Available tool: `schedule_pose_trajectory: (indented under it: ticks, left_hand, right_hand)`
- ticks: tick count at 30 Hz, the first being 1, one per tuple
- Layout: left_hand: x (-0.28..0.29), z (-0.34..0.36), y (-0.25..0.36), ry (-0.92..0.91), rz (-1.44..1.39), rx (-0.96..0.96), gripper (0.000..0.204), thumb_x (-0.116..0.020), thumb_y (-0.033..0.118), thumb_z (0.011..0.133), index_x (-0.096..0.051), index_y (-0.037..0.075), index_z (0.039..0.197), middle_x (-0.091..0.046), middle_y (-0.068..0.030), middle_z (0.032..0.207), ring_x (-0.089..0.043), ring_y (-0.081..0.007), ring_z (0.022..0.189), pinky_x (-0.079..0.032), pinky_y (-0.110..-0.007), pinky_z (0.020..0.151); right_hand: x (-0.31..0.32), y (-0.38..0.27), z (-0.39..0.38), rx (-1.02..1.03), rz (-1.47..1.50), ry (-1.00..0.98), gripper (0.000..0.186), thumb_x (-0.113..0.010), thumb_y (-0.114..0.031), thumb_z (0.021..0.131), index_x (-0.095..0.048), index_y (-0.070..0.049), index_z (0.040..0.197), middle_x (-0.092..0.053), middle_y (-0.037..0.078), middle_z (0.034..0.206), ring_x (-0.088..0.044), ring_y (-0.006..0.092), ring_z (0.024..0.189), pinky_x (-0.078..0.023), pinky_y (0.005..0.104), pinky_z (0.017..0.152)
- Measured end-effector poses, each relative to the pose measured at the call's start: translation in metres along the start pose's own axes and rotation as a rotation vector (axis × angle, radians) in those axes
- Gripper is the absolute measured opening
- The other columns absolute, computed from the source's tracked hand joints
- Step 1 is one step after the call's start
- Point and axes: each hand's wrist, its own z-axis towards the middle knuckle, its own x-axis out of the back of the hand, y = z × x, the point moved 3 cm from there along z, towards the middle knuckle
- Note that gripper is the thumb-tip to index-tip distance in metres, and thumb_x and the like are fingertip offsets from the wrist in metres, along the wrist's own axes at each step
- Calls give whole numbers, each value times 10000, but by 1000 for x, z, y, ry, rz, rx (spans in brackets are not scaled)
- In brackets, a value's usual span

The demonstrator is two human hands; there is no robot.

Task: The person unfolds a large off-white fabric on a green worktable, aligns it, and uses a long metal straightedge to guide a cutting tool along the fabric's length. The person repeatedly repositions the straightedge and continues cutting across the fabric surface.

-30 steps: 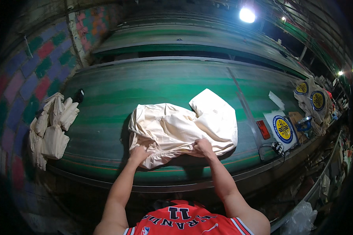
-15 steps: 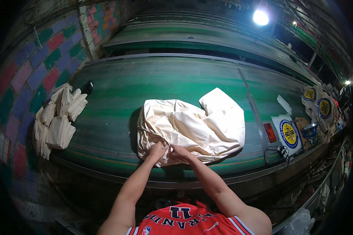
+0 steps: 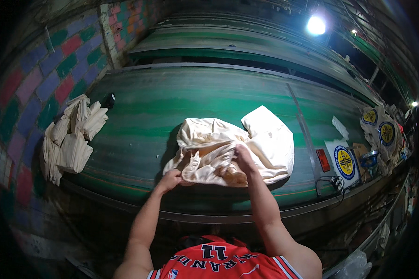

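A crumpled cream cloth (image 3: 272, 144), perhaps bags or sacking, lies on the long green work table (image 3: 130, 121) in front of me. My left hand (image 3: 171, 179) is closed on its lower left corner, near the front of the table. My right hand (image 3: 242, 156) is higher, closed on bunched fabric around the middle of the pile, with some fingers hidden in the folds. A flatter part of the cloth reaches up to the right, beyond my right hand.
Folded cream cloth bundles (image 3: 74, 153) and a black object (image 3: 110, 100) lie left, by a painted wall. At right are a red phone (image 3: 323, 159), an emblem-printed sheet (image 3: 333, 151), cables (image 3: 335, 182), a blue metal tool (image 3: 368, 160) and piled printed cloths (image 3: 377, 121). More green tables stretch behind.
My hands were together at the cloth's near left. The right has moved up and rightward, pulling the fabric into bunched folds, while the left has moved leftward with the corner.
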Motion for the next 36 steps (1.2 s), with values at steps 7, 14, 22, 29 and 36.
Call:
schedule_pose_trajectory:
  ticks: [7,14,22,29,36]
  left_hand:
    - [95,-38,-91,575,496,148,297,-684,50,724,-714,-35,1007,-685,-240,1051,-649,-370,1017,-499,-472,925]
    - [86,5,-14,300,318,-28,201,-661,124,764,-720,1,912,-685,-221,879,-674,-386,888,-526,-453,798]
    - [-8,28,108,-4,-700,137,276,-602,305,991,-659,40,1041,-686,-60,885,-645,-166,767,-511,-330,651]
    - [-25,22,119,45,-1080,160,220,-660,286,965,-581,81,959,-617,-13,857,-601,-86,749,-521,-256,700]
    - [-39,19,100,200,-1145,9,117,-561,130,1000,-633,38,1005,-659,-8,894,-596,-77,734,-492,-249,627]
  right_hand:
    - [78,-103,5,235,435,210,441,-299,-282,1064,-503,62,1251,-597,228,1207,-641,359,1049,-526,499,971]
    - [-18,-81,-23,165,91,15,304,-461,-215,1033,-605,15,1172,-677,133,1060,-674,212,893,-562,368,812]
    - [-107,-78,-70,-20,-371,-310,243,-566,-255,1018,-614,-29,1092,-596,-25,935,-539,66,833,-463,247,714]
    - [-123,-56,-81,4,-916,-573,190,-621,-182,968,-642,1,1012,-639,5,901,-564,82,858,-462,259,798]
    - [-107,-39,-69,-148,-418,-311,191,-550,-205,993,-631,-35,1019,-606,-3,838,-553,83,778,-464,263,727]
